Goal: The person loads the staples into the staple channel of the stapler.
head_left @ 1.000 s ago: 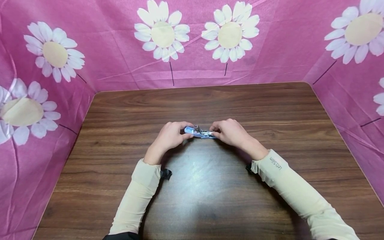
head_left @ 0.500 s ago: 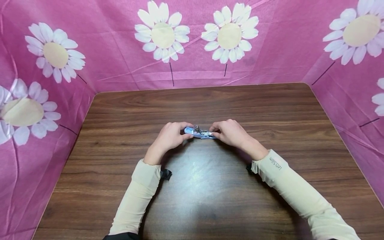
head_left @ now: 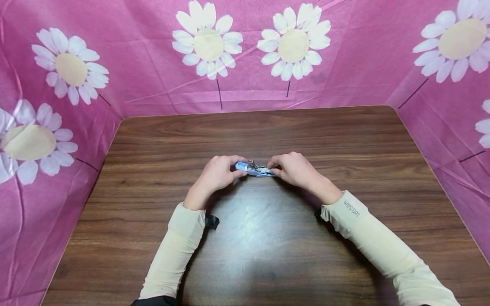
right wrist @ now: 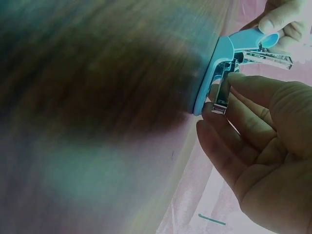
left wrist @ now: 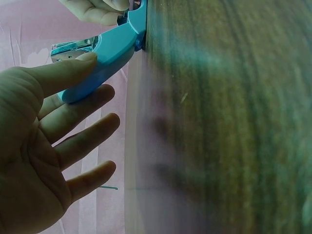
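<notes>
A light-blue stapler (head_left: 252, 171) lies spread open near the middle of the table in the head view. My left hand (head_left: 214, 174) pinches the end of its top cover between thumb and fingers, while the other fingers stay spread in the left wrist view. On the right side, my right hand (head_left: 296, 170) has its thumb and fingers on the metal staple channel (right wrist: 222, 92), above the blue base (right wrist: 201, 97). A second metal strip (right wrist: 268, 59) sticks out from under the raised cover (left wrist: 109, 51). Whether staples lie in the channel cannot be made out.
The brown wood-grain table (head_left: 245, 255) extends around both arms. Pink cloth (head_left: 145, 63) printed with white daisies hangs along its back and both sides. A black strap (head_left: 212, 222) shows at the left wrist.
</notes>
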`<state>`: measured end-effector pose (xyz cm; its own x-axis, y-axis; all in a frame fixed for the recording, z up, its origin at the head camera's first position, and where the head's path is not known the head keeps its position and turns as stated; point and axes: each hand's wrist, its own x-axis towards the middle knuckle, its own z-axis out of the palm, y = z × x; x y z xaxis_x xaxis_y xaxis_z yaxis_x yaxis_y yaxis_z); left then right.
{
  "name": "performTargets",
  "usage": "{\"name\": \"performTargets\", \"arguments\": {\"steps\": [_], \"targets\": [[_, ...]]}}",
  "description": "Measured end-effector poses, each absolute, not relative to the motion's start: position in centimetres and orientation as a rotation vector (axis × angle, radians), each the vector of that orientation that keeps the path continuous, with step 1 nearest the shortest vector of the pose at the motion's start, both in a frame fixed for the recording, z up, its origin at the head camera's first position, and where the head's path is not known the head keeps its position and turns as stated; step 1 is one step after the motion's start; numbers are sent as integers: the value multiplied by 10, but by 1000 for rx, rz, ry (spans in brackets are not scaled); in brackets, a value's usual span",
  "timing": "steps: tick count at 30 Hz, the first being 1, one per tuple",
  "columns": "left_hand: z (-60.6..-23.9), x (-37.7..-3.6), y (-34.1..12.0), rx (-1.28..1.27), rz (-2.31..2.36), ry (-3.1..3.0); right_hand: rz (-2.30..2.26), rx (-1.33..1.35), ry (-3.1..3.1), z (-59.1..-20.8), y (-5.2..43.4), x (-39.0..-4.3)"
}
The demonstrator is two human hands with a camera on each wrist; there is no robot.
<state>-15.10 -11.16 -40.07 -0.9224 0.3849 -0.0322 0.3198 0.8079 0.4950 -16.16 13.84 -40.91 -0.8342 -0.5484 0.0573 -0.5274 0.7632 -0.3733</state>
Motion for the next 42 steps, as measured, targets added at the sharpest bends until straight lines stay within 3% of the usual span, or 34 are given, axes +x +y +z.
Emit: {"name": "performTargets", "arguments": {"steps": [42], "targets": [[-402, -150, -110, 482, 754, 2842, -819, -661, 2798, -412, 161, -160]]}}
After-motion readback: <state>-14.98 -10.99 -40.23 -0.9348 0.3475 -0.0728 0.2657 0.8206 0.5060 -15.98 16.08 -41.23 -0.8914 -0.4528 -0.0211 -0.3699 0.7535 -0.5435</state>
